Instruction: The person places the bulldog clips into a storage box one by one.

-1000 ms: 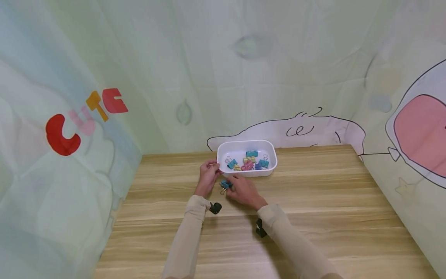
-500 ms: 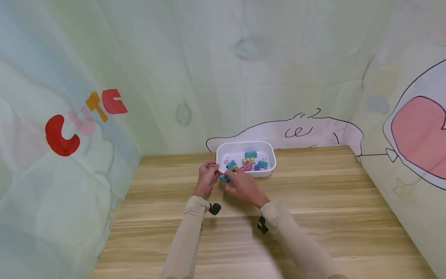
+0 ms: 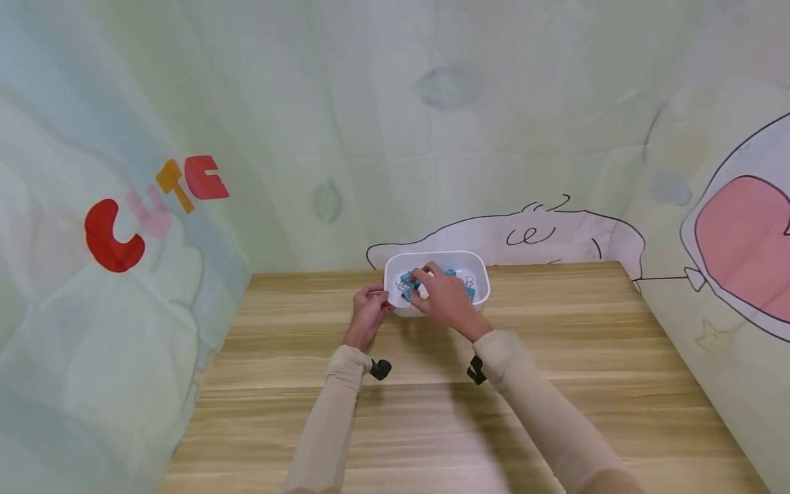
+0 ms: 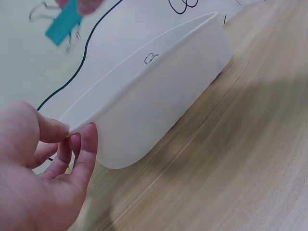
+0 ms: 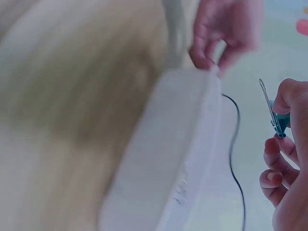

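My left hand [image 3: 368, 317] pinches the left end of the white plastic tray [image 4: 154, 106] between thumb and fingers at the rim. Over the tray, my right hand [image 3: 450, 300] holds a teal binder clip [image 4: 65, 24] by thumb and fingertips; its wire handles stick out in the left wrist view. The same hand [image 5: 293, 159] and clip [image 5: 280, 124] appear at the right edge of the right wrist view. Inside the tray lie other binder clips [image 3: 471, 293], largely covered by the right hand. One wire handle [image 4: 150, 58] peeks above the rim.
The tray stands on a wood-grain table [image 3: 296, 412] near its back edge. Behind it hangs a printed cloth [image 3: 308, 123], with further cloth at both sides. Black devices [image 3: 380, 369] are worn at both wrists.
My right hand has lifted the teal binder clip off the table in front of the tray and carried it up and over the rim. The left hand has kept its grip on the tray.
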Tool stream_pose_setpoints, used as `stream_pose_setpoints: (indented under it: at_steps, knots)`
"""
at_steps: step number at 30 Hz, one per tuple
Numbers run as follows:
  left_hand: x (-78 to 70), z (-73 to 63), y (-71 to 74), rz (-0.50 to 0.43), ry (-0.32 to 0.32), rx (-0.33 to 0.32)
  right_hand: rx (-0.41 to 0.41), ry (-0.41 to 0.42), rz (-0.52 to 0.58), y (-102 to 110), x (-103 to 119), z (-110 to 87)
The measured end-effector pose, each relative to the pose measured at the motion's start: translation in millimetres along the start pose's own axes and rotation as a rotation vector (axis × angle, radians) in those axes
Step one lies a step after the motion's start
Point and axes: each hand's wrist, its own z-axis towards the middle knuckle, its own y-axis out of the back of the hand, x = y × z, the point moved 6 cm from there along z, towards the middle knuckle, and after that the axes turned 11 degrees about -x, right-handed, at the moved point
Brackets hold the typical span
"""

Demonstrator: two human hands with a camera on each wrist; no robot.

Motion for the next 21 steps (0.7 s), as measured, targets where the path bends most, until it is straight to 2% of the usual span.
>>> stream_pose_setpoints:
  at_steps: [8, 16, 21]
  knots:
    - [-0.2, 0.3, -0.2, 0.003, 0.017, 0.001, -0.055, -0.038, -0.055, 29, -16, 25.5]
    - [-1.2, -0.6, -0.1, 0.019, 0.016, 0.003, -0.061, -0.050, -0.061, 34, -22, 29.4]
    - [-1.4, -1.7, 0.0, 0.023, 0.019, 0.007, -0.030, -0.079, -0.087, 33, -23, 29.2]
